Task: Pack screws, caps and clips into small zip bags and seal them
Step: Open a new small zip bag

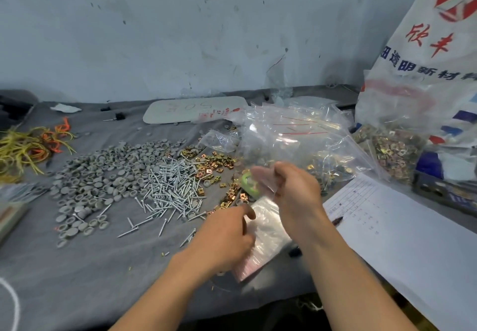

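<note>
Blur: the right hand (291,191) and the small zip bag (263,182) it holds are smeared by motion. We cannot tell the bag's mouth from its bottom, nor whether anything is inside.
Right fingers: curled together, pinching the bag's film above the worktop (103,266), over the brass clips (216,163).
Left hand (227,237): rests on the stack of zip bags (268,230) near the worktop's near edge, fingers curled down. We cannot tell whether they pinch a bag.
Green object (249,185): round and half hidden behind the held bag; we cannot name it.
Cut off: the woven sack (433,47) at the right edge and the rubber bands (23,150) at the left edge.
Writing: the sack bears red "欣丰" and blue characters, partly cropped, reading "透明新材料". Handwriting on the ruled paper sheet (413,240) is too small for us to read.
Stack axis: runs from the near edge toward the far edge, leaning right, with the pink-red zip strips at the near end.
Piles: grey caps (103,176) towards the left. The screws (173,188) lie mid-worktop, pointing every way, with the clips just right of them.
</note>
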Motion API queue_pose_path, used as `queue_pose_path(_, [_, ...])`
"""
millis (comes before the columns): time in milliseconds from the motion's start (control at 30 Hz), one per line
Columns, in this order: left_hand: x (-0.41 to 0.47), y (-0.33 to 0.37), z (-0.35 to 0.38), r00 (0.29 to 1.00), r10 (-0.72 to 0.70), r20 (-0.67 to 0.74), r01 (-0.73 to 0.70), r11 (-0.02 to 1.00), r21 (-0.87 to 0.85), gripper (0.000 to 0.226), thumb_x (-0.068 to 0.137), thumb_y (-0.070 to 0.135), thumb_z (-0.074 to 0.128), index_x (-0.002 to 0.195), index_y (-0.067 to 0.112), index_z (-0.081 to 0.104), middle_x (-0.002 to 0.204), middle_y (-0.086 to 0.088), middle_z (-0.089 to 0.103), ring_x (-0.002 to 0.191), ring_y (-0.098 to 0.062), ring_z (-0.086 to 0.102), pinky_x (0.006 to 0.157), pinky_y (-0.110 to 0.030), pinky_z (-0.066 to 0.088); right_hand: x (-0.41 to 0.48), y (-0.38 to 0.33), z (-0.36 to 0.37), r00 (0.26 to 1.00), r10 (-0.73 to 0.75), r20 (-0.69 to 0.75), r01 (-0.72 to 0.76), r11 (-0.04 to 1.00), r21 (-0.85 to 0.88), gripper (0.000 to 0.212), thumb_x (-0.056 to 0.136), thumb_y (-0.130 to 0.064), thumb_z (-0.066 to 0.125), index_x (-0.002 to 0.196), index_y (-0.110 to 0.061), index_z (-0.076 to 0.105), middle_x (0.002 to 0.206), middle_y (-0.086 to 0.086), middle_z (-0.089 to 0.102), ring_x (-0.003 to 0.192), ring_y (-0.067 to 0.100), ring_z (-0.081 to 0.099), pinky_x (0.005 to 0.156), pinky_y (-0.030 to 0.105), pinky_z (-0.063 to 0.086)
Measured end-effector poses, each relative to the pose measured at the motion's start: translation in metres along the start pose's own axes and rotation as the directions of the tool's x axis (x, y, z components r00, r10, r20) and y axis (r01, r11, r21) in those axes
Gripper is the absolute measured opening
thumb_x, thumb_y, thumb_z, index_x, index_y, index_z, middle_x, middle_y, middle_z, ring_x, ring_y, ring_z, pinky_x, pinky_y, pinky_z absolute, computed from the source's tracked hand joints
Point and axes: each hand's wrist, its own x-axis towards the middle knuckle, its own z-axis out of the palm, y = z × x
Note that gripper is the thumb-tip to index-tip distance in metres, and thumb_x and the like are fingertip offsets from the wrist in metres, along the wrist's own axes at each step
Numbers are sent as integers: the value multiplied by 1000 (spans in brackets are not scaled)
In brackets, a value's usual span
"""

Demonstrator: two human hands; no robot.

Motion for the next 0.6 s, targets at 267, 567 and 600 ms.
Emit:
queue_pose_path(267, [-4,-31,-85,978,-167,128,146,97,-985,35,103,21,42,127,7,64,119,-17,74,108,-28,73,85,-39,59,2,19,30,965,147,219,-167,983,74,18,103,-6,56,89,2,63,66,13,70,45,16,57,44,26,49])
queue_pose_path(567, [-24,-92,-110,983,-155,98,149,363,-920,27,64,18,80,91,17,84,94,-9,78,74,-12,72,65,-24,59,-6,24,49,780,151,608,162,888,-430,19,88,-5,77,69,-11,76,71,9,70,66,19,64,63,25,52])
queue_pose_path(600, [-25,-99,-111,980,-170,102,159,370,-915,26,64,16,80,90,16,83,91,-9,77,74,-13,70,63,-22,58,-6,24,52,797,141,587,165,885,-436,15,86,-4,78,72,-8,76,71,11,70,64,19,63,62,26,52])
